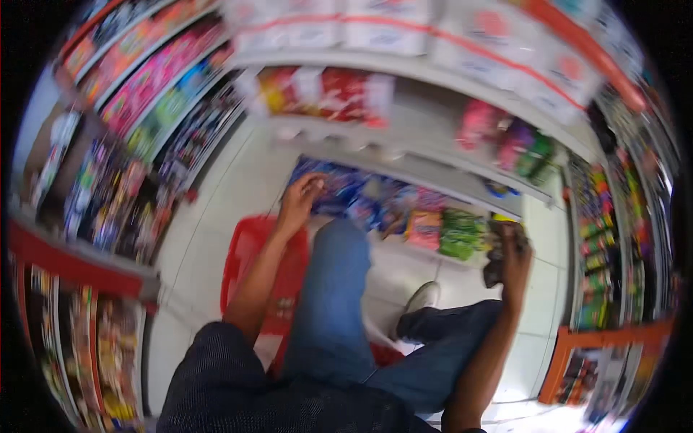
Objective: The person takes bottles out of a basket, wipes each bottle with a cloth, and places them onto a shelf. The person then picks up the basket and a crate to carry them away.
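My left hand (pixel 299 198) reaches over the left end of the bottom shelf, beside blue packets (pixel 364 195). Its fingers are curled together; blur hides what they hold, if anything. At the shelf's right end, my right hand (pixel 515 256) is closed on a dark, crumpled cloth (pixel 494 252) that hangs below the fingers. Left of that cloth lie green packets (pixel 462 234), and beside them a pink-orange packet (pixel 424 229). A bit of yellow (pixel 505 216) shows behind my right hand.
A red plastic basket (pixel 245 249) stands on the tiled floor by my left leg. Above the bottom shelf, another shelf (pixel 426 162) juts out, carrying red packs (pixel 346 94). White boxes (pixel 386 25) line the top. Stocked racks (pixel 155 79) flank both sides.
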Demonstrator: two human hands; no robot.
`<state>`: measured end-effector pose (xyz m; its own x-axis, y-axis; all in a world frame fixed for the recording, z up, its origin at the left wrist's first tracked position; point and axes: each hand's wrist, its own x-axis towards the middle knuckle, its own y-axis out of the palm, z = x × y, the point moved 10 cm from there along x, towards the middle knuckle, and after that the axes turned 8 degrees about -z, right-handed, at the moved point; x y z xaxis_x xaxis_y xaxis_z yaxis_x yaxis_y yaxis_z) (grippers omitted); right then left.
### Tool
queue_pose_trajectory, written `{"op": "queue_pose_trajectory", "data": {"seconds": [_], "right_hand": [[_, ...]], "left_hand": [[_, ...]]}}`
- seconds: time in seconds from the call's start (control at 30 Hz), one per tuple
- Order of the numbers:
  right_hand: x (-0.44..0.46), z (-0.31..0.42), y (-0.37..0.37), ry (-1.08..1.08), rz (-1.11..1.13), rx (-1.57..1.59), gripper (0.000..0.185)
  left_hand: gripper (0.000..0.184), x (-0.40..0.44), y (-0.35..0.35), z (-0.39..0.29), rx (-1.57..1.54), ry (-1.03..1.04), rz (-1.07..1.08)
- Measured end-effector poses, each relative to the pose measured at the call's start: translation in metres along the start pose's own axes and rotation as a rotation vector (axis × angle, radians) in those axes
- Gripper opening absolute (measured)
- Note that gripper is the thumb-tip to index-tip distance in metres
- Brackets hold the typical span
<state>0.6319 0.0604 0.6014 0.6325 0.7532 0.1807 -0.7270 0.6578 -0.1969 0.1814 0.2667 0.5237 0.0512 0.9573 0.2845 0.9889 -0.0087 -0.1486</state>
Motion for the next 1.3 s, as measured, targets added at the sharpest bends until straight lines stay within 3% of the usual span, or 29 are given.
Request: {"op": "queue_pose_trajectory", "data": {"seconds": [0.07, 0.17, 0.2, 0.27, 0.3, 0.37, 0.5, 0.53, 0.63, 0.8, 0.87, 0.9, 1.07, 1.17, 1.2, 1.3], "right_hand": [[0.002, -0.012, 0.007, 0.046, 0.040, -0.035, 0.029], [-0.012, 0.006, 0.052, 0.044, 0.149, -0.064, 0.031], [-0.012, 0.004, 0.058, 0.003, 0.130, -0.105, 0.032], [-0.017, -0.011, 0.083, 0.102, 0.262, -0.081, 0.033], [-0.018, -0.012, 0.092, 0.100, 0.291, -0.109, 0.033], [-0.025, -0.013, 0.116, 0.084, 0.336, -0.164, 0.033], [-0.033, -0.023, 0.153, 0.051, 0.435, -0.255, 0.031], [-0.032, -0.028, 0.159, 0.038, 0.469, -0.283, 0.031], [-0.033, -0.039, 0.165, 0.027, 0.446, -0.342, 0.031], [-0.041, -0.034, 0.182, 0.006, 0.505, -0.359, 0.031], [-0.045, -0.031, 0.185, 0.001, 0.510, -0.357, 0.031], [-0.049, -0.031, 0.186, 0.048, 0.503, -0.356, 0.028], [-0.045, -0.049, 0.178, 0.173, 0.480, -0.351, 0.020], [-0.044, -0.062, 0.175, 0.234, 0.473, -0.383, 0.019], [-0.046, -0.061, 0.177, 0.206, 0.484, -0.374, 0.018], [-0.046, -0.062, 0.181, 0.197, 0.481, -0.401, 0.019]], "left_hand": [[0.029, -0.047, -0.085, 0.072, 0.089, -0.229, -0.123], [0.029, -0.147, -0.196, 0.212, 0.309, -0.395, -0.310], [0.029, -0.173, -0.216, 0.227, 0.313, -0.421, -0.344], [0.028, -0.241, -0.230, 0.257, 0.728, -0.618, -0.197], [0.028, -0.272, -0.237, 0.287, 0.725, -0.645, -0.210], [0.027, -0.325, -0.229, 0.361, 0.848, -0.652, 0.029], [0.027, -0.418, -0.194, 0.466, 1.035, -0.617, 0.140], [0.027, -0.423, -0.186, 0.477, 1.026, -0.626, 0.138], [0.032, -0.415, -0.185, 0.471, 0.719, -0.614, -0.273], [0.040, -0.368, -0.182, 0.406, 1.126, -0.843, -0.135], [0.043, -0.345, -0.185, 0.412, 0.953, -0.839, -0.357], [0.045, -0.336, -0.186, 0.420, 0.863, -0.834, -0.463], [0.049, -0.276, -0.180, 0.540, 0.522, -0.819, -0.582], [0.065, -0.215, -0.159, 0.611, 0.779, -0.674, -0.303], [0.065, -0.202, -0.162, 0.604, 0.781, -0.670, -0.303], [0.082, -0.218, -0.180, 0.537, 0.698, -0.785, -0.989]]}}
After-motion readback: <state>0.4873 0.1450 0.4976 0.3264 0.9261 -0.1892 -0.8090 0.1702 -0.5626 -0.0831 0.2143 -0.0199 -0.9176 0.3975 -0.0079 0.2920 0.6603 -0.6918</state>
